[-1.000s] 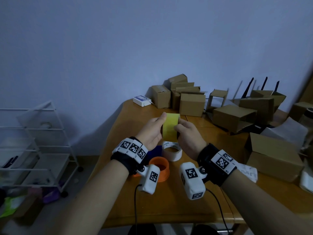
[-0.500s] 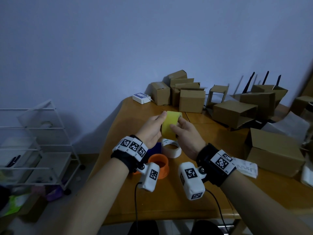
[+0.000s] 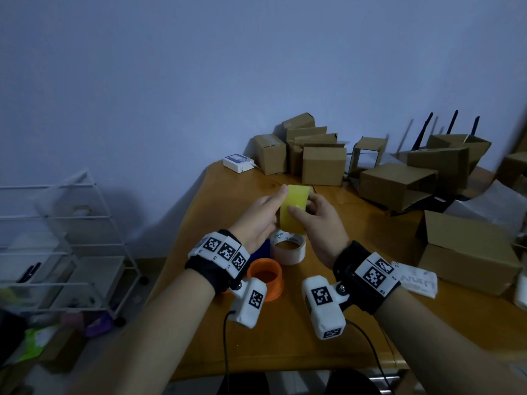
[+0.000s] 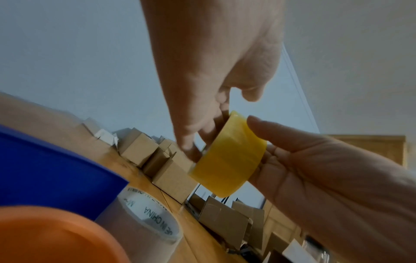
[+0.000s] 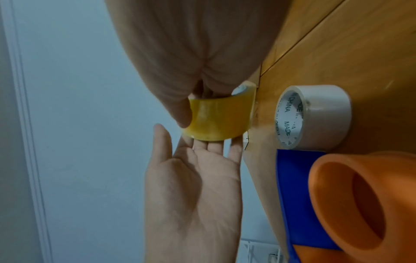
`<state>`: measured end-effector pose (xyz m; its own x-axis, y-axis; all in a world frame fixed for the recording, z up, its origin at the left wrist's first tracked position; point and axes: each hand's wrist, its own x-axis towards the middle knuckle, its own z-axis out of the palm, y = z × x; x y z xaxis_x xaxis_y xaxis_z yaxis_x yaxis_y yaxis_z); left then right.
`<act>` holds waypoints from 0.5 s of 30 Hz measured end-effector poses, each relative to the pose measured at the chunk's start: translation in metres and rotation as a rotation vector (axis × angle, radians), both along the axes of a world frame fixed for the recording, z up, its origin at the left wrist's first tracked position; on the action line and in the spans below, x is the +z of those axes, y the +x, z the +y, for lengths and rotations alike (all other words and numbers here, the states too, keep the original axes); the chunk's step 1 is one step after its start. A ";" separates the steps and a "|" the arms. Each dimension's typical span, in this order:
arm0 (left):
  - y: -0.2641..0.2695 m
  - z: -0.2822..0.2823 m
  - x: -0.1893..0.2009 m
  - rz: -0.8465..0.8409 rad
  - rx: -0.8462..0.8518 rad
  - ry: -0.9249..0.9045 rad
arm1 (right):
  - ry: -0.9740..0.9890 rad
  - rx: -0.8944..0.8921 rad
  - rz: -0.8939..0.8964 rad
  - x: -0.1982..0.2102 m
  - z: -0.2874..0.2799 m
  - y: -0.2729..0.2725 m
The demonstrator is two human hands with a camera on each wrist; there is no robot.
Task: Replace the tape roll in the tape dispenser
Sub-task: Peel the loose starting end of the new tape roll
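A yellow tape roll (image 3: pixel 295 195) is held upright above the wooden table (image 3: pixel 285 337). My right hand (image 3: pixel 319 223) pinches it, thumb on the outer yellow face and fingers behind and inside the core (image 5: pixel 220 117). My left hand (image 3: pixel 256 215) lies flat against the roll's left side with straight fingers (image 5: pixel 193 186), and its thumb stays clear of the roll. Under the hands stand a white tape roll (image 3: pixel 288 253), an orange plastic ring (image 3: pixel 265 277) and a blue part (image 3: pixel 263 248) next to it, all on the table.
Several cardboard boxes (image 3: pixel 322 163) crowd the back of the table, and a bigger box (image 3: pixel 467 252) stands at the right. A small white device (image 3: pixel 238 162) sits at the far left corner. A white packet (image 3: pixel 416 280) lies by my right wrist. A white wire rack (image 3: pixel 71 238) stands on the floor at left.
The yellow roll stays between both hands at about the same spot. My right thumb has slid a little further onto its yellow face.
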<state>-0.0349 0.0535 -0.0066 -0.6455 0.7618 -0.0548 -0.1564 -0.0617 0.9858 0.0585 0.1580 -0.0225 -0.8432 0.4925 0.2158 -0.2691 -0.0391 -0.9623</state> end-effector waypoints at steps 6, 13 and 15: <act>0.005 -0.002 -0.003 0.263 -0.178 -0.155 | 0.026 -0.192 -0.003 -0.003 0.019 0.000; 0.010 -0.002 -0.005 0.331 -0.097 -0.142 | 0.544 -0.389 -0.150 -0.003 0.023 0.006; 0.009 -0.005 -0.004 0.341 -0.095 -0.168 | 0.654 -0.431 -0.192 -0.004 0.029 0.008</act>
